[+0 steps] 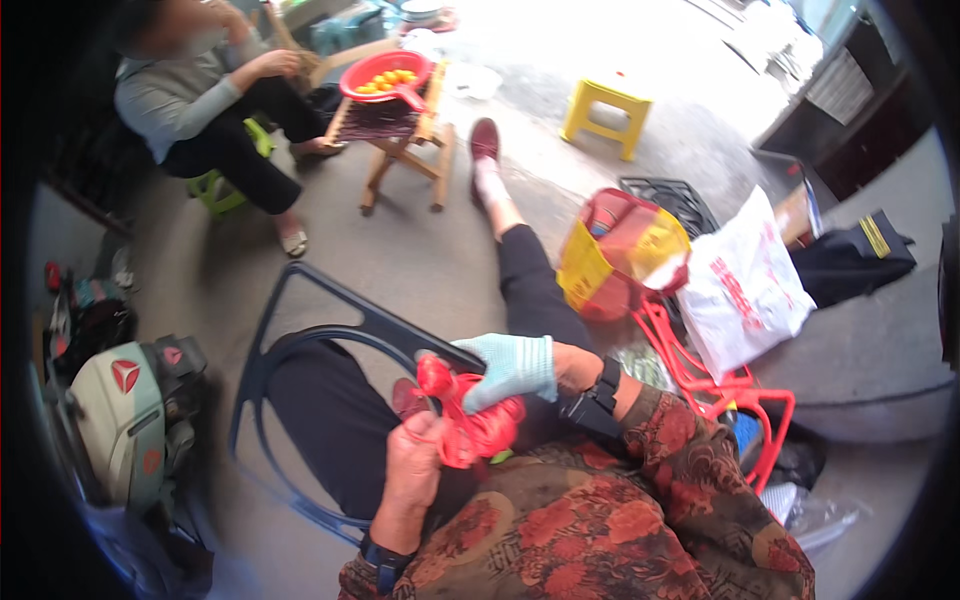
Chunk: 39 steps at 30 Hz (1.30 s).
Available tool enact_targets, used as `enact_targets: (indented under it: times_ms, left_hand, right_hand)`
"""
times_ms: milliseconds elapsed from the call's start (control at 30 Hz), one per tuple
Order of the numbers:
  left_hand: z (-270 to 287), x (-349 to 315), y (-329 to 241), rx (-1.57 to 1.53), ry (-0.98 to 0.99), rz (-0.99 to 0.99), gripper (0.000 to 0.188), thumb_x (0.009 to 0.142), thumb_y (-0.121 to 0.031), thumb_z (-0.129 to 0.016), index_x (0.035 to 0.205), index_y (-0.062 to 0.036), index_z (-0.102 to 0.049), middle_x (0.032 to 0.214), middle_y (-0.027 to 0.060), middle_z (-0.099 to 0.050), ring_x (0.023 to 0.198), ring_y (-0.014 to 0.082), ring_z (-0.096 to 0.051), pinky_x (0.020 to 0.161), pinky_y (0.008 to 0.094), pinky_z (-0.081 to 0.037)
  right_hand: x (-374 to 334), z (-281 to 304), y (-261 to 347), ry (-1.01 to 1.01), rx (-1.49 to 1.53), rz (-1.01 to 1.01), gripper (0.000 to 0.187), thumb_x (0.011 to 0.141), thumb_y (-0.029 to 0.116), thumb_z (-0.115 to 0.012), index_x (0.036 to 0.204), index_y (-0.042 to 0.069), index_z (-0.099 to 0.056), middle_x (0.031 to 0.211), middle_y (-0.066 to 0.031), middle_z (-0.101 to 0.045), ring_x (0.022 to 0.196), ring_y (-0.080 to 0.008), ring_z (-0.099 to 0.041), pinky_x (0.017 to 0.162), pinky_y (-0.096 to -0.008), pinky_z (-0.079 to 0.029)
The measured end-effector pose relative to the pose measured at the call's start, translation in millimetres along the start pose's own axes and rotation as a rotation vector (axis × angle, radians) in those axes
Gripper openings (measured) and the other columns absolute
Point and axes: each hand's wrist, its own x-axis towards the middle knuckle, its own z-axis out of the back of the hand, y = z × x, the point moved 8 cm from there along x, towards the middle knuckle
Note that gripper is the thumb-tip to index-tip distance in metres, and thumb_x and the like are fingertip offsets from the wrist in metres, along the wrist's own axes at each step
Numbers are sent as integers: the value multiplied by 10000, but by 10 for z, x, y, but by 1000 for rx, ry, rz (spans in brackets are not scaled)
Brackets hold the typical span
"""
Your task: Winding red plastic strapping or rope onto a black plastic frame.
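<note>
We hold a red ribbon bundle (pixel 470 420) over our lap: the gloved right hand (pixel 510 368) pinches its top, the bare left hand (pixel 415 460) grips below. It looks partly tied, not finished.

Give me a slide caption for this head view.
Gloved right hand and bare left hand work red ribbon over the lap.

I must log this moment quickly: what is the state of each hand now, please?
Left hand: bare, closed on the red ribbon bundle.
Right hand: in a light blue glove, closed on the same bundle from above.
</note>
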Motion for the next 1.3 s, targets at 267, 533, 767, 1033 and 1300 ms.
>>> enact_targets:
  times_ms: [267,533,767,1033,1300]
  left_hand:
    - [-288,49,-32,30,-35,123,135,915,-143,-534,892,-11,-542,725,133,-643,563,169,-635,528,272,-538]
    - [-293,53,-106,-91,-65,78,179,905,-166,-538,938,10,-555,702,148,-623,528,186,-608,496,275,-528]
    - [-308,134,-171,-125,-64,80,181,909,-181,-529,924,-1,-537,666,168,-612,498,223,-596,448,294,-501]
    - [-262,264,-118,-103,-99,120,217,960,-229,-446,983,-27,-521,727,142,-617,557,193,-604,480,275,-508]
    - [-272,359,-82,-112,-122,163,206,970,-234,-437,1023,-45,-497,717,114,-593,539,173,-571,488,252,-475]
  right_hand:
    - [-470,274,-352,-237,-32,-389,581,764,419,-666,1186,44,-529,1005,-159,-632,885,-252,-622,791,-317,-480]
    - [-1811,1825,154,-1433,-1416,-25,648,647,240,-751,1191,22,-475,1108,-129,-559,1058,-283,-523,926,-388,-399]
    - [-1943,1668,-1079,-665,-1269,-295,124,752,136,-565,851,100,-630,750,-147,-623,705,-316,-627,645,-411,-492]
    - [-2200,1342,-896,-706,-1297,-272,136,729,101,-531,847,99,-598,699,-86,-581,680,-262,-606,684,-387,-476]
    - [-2147,1340,-837,-915,-1505,-194,102,768,115,-505,854,112,-561,684,-38,-555,708,-208,-588,865,-386,-428]
